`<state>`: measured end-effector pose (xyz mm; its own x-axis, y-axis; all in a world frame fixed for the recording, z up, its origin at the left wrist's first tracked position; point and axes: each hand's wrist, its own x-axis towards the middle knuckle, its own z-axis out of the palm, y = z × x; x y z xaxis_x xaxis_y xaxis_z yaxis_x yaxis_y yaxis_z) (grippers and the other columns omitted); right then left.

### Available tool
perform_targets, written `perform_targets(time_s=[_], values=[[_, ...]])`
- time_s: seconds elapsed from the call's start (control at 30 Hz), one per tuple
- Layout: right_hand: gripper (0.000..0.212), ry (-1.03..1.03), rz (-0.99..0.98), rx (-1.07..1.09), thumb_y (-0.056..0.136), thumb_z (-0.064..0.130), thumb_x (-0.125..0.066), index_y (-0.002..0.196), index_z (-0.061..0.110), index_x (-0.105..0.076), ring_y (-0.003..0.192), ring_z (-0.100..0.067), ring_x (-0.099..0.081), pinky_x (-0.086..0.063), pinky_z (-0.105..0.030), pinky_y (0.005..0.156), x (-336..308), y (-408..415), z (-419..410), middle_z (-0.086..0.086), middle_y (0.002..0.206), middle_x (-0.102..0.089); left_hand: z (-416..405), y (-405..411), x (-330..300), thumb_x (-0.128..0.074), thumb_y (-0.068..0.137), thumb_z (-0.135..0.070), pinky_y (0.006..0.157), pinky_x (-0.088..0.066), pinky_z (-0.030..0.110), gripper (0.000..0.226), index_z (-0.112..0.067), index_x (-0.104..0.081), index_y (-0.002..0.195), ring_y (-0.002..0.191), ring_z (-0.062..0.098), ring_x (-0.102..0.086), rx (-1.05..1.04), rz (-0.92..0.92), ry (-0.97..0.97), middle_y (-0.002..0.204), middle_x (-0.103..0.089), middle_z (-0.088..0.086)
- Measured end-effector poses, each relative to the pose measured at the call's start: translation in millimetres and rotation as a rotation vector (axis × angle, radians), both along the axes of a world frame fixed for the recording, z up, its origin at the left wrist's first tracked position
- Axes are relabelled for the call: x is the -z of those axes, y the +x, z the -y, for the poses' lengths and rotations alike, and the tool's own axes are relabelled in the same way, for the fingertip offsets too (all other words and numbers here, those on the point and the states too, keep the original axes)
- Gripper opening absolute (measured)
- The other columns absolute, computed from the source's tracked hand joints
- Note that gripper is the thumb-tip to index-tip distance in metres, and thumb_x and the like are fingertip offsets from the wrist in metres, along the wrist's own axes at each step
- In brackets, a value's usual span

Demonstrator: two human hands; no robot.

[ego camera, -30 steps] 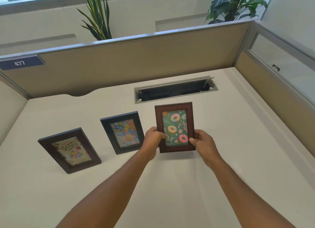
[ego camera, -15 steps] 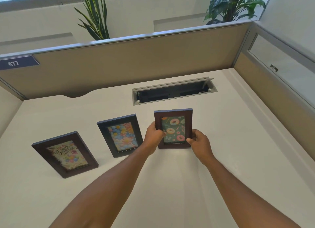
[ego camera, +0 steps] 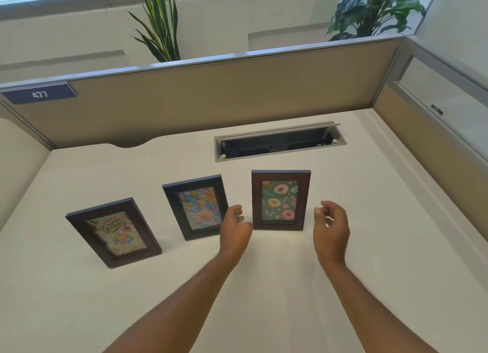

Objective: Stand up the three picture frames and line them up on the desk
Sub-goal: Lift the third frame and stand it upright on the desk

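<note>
Head view. The donut frame (ego camera: pixel 280 200) stands upright on the bench (ego camera: pixel 264 286), long axis vertical, picture side toward the camera. It sits between the two hands, in front of the fingers and slightly beyond them. The left hand (ego camera: pixel 235 230) is just beside the frame's lower left corner; contact cannot be confirmed. Its fingers (ego camera: pixel 237 210) are loosely curled and hold nothing. The right hand (ego camera: pixel 331 228) is clear of the frame's right edge, with a visible gap; its fingers (ego camera: pixel 325 210) are parted, curled and empty. The left hand is the nearer one for any correction.

The flower frame (ego camera: pixel 196 207) stands to the left, partly covered by the left hand. The birthday frame (ego camera: pixel 114 232) stands further left and nearer the camera. Both lean back. Judgement: all three stand, in a row running diagonally; only alignment may remain.

The bench is pale, smooth and otherwise bare. An open cable tray (ego camera: pixel 280 144) is recessed behind the frames. Beige partition panels (ego camera: pixel 211 96) enclose the back and right side.
</note>
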<state>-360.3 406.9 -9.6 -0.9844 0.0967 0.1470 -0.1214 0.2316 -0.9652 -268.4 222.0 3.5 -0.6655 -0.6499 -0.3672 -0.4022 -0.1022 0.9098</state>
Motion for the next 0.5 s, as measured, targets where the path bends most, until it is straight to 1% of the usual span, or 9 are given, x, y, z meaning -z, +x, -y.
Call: perform_targets(time_s=[0.07, 0.17, 0.2, 0.23, 0.27, 0.3, 0.37, 0.43, 0.5], values=[[0.020, 0.014, -0.134, -0.052, 0.090, 0.009, -0.062, 0.104, 0.024, -0.060, 0.087, -0.009, -0.059, -0.048, -0.014, 0.073, -7, 14, 11, 0.005, 0.093, -0.061, -2, 20, 4, -0.059, 0.086, 0.003, 0.095, -0.052, 0.032, 0.047, -0.021, -0.053, 0.126, 0.115, 0.015, -0.058, -0.051, 0.007, -0.076, 0.124, -0.061, -0.005], [0.020, 0.010, -0.205, -0.227, 0.089, 0.005, -0.063, 0.098, 0.023, -0.061, 0.090, -0.011, -0.062, -0.049, -0.015, 0.073, -15, 38, 40, 0.006, 0.094, -0.063, 2, 48, 5, -0.061, 0.087, 0.002, 0.072, -0.050, 0.011, 0.034, -0.021, -0.061, 0.111, 0.099, 0.012, -0.067, -0.090, -0.021, -0.160, 0.102, -0.071, -0.007], [0.018, 0.023, -0.223, -0.288, 0.089, 0.005, -0.063, 0.097, 0.021, -0.062, 0.091, -0.012, -0.062, -0.050, -0.016, 0.074, -17, 46, 51, 0.008, 0.096, -0.063, 4, 56, 4, -0.061, 0.087, 0.001, 0.067, -0.049, 0.008, 0.030, -0.022, -0.063, 0.107, 0.094, 0.011, -0.069, -0.098, -0.028, -0.187, 0.096, -0.072, -0.008], [0.017, 0.042, -0.248, -0.351, 0.089, 0.005, -0.063, 0.096, 0.021, -0.063, 0.091, -0.012, -0.062, -0.051, -0.017, 0.075, -19, 54, 63, 0.014, 0.096, -0.062, 9, 65, 2, -0.062, 0.088, -0.001, 0.066, -0.049, 0.008, 0.027, -0.022, -0.063, 0.103, 0.091, 0.010, -0.069, -0.113, -0.035, -0.211, 0.093, -0.072, -0.009], [0.017, 0.054, -0.269, -0.418, 0.089, 0.006, -0.062, 0.097, 0.021, -0.063, 0.091, -0.012, -0.061, -0.050, -0.017, 0.074, -20, 64, 76, 0.019, 0.096, -0.060, 15, 74, -1, -0.063, 0.089, -0.003, 0.069, -0.050, 0.010, 0.023, -0.023, -0.064, 0.101, 0.088, 0.010, -0.069, -0.135, -0.043, -0.241, 0.090, -0.072, -0.008], [0.017, 0.054, -0.278, -0.487, 0.090, 0.006, -0.062, 0.098, 0.022, -0.063, 0.090, -0.012, -0.062, -0.049, -0.015, 0.073, -21, 72, 88, 0.020, 0.096, -0.061, 22, 83, -4, -0.064, 0.089, -0.005, 0.072, -0.053, 0.016, 0.020, -0.023, -0.064, 0.099, 0.086, 0.011, -0.069, -0.158, -0.054, -0.275, 0.088, -0.072, -0.006], [0.016, 0.048, -0.252, -0.627, 0.092, 0.010, -0.060, 0.100, 0.023, -0.064, 0.091, -0.012, -0.063, -0.049, -0.013, 0.071, -23, 89, 116, 0.017, 0.095, -0.063, 41, 103, -10, -0.064, 0.089, -0.005, 0.071, -0.056, 0.025, 0.019, -0.022, -0.064, 0.098, 0.078, 0.012, -0.067, -0.223, -0.095, -0.333, 0.081, -0.071, -0.004], [0.015, 0.054, -0.175, -0.755, 0.093, 0.015, -0.059, 0.103, 0.023, -0.065, 0.093, -0.011, -0.064, -0.054, -0.019, 0.073, -23, 106, 146, 0.013, 0.096, -0.065, 64, 125, -15, -0.063, 0.089, -0.003, 0.065, -0.054, 0.027, 0.019, -0.020, -0.065, 0.098, 0.071, 0.011, -0.064, -0.314, -0.142, -0.386, 0.076, -0.068, -0.002], [0.017, 0.066, -0.104, -0.843, 0.093, 0.018, -0.059, 0.107, 0.024, -0.066, 0.094, -0.008, -0.064, -0.056, -0.022, 0.077, -23, 124, 179, 0.014, 0.099, -0.066, 91, 148, -21, -0.062, 0.089, -0.003, 0.064, -0.053, 0.029, 0.018, -0.018, -0.065, 0.097, 0.070, 0.011, -0.062, -0.418, -0.157, -0.431, 0.076, -0.066, -0.002]])
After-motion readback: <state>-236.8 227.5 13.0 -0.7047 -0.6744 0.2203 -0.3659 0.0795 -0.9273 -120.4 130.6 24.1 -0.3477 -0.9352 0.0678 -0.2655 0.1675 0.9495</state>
